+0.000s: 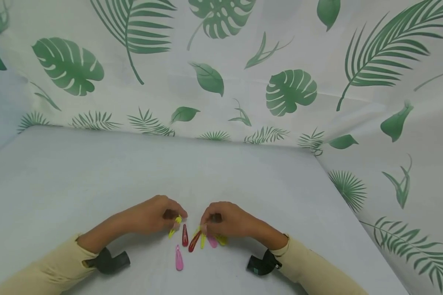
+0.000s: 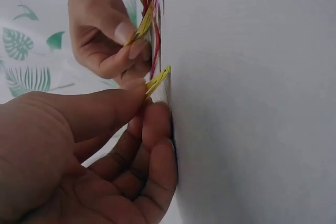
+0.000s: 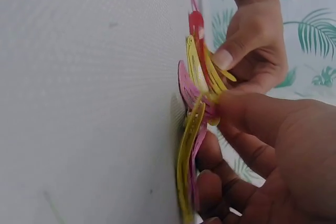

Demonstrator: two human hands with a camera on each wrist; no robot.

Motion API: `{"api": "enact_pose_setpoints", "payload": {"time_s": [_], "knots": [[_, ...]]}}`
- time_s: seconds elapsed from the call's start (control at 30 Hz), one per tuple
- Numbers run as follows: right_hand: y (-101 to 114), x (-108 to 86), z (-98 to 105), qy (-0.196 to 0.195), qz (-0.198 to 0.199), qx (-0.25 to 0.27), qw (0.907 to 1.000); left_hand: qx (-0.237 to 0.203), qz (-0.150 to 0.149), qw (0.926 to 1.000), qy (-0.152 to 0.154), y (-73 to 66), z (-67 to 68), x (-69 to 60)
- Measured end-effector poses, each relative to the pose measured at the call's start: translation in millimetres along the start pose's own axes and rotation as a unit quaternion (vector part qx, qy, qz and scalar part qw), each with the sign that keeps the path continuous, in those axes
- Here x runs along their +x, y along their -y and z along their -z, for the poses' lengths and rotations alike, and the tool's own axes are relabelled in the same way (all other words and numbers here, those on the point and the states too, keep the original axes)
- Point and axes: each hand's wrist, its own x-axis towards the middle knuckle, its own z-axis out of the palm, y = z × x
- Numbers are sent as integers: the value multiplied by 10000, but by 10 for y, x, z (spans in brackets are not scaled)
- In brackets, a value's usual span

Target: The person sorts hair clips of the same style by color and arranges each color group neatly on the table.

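My left hand (image 1: 152,215) pinches a yellow snap hair clip (image 2: 159,81) between thumb and fingertips, just above the table. My right hand (image 1: 231,221) is close by on the right, with its thumb and finger pinching another yellow hair clip (image 2: 143,23) over a small cluster. In that cluster, a pink hair clip (image 3: 187,85) and a yellow-green hair clip (image 3: 188,153) overlap beside the right fingertips. Between the hands lie two red hair clips (image 1: 185,235), and a pink hair clip (image 1: 179,259) is nearer to me. The right fingers partly hide the cluster.
A white cloth-like surface (image 1: 133,164) covers the table. Behind it and on the right hangs a white curtain (image 1: 240,82) printed with green leaves. Dark wrist devices (image 1: 112,262) are strapped at both sleeves.
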Motion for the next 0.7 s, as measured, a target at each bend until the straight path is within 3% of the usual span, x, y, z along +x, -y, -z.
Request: {"api": "enact_pose_setpoints", "payload": {"time_s": [0.17, 0.47, 0.7], "knots": [[-33, 10, 15, -83, 115, 466, 9988, -205, 171, 9994, -215, 12, 5, 28], [-12, 22, 17, -670, -121, 1154, 9910, -294, -45, 9980, -555, 41, -1, 68], [0, 93, 120, -1103, 45, 1513, 9823, -221, -63, 9959, -870, 56, 44, 174]]}}
